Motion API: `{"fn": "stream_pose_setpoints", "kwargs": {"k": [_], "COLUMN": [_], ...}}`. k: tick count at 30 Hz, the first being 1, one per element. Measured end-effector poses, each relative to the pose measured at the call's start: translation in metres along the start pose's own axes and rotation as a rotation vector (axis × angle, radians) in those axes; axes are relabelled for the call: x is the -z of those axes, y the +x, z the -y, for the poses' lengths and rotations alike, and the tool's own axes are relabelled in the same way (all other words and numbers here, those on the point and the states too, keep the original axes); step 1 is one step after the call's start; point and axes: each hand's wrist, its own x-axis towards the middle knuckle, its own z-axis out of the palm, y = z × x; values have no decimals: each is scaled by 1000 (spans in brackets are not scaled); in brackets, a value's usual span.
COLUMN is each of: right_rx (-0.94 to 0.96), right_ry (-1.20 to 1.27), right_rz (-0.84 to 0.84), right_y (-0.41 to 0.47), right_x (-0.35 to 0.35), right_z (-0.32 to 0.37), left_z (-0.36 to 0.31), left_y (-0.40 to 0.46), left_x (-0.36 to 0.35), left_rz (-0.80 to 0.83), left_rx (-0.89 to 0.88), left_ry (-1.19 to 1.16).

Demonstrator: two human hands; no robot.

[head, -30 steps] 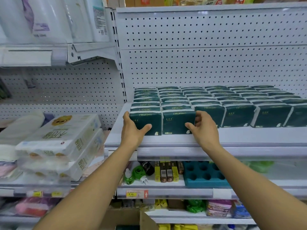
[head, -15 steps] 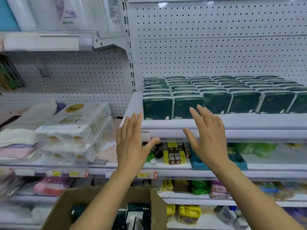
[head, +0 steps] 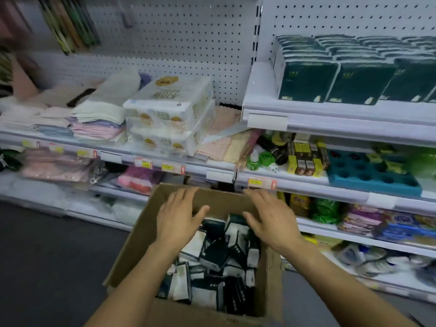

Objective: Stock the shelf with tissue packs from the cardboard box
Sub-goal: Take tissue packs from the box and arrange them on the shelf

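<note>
An open cardboard box (head: 132, 251) stands on the floor in front of me, holding several loose dark green and white tissue packs (head: 219, 263). My left hand (head: 178, 215) and my right hand (head: 269, 218) hover over the far half of the box, palms down, fingers spread, holding nothing. Up at the right, rows of dark green tissue packs (head: 306, 79) stand on the white shelf (head: 266, 102).
White tissue bundles (head: 169, 112) and folded towels (head: 99, 114) lie on the left shelf. Small bottles, yellow boxes (head: 304, 156) and a teal tray (head: 372, 173) fill the shelf below the packs. Dark floor (head: 47, 267) lies left of the box.
Both hands have let go of the packs on the shelf and dropped down over the box. My view has swung down and left, bringing the box into sight.
</note>
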Motion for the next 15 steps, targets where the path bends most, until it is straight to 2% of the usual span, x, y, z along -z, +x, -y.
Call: {"fn": "stream_pose_setpoints", "kwargs": {"k": [4,8,11,15], "right_rx": [-10,21,37,121], "right_ry": [-56,-72,-114,-191], "right_rz": [337,567,680,822], "right_y": [6,24,37,43], "right_x": [-54,-109,-146,-186], "right_z": [7,2,-3,-13], "left_z": [47,75,88,97], "left_y": [-6,3,13,18], "left_x": [-39,-88,-127,-181], "left_rz": [213,407,521,702], "left_rx": [132,149,120,-89], "left_ry": [44,76,134,417]}}
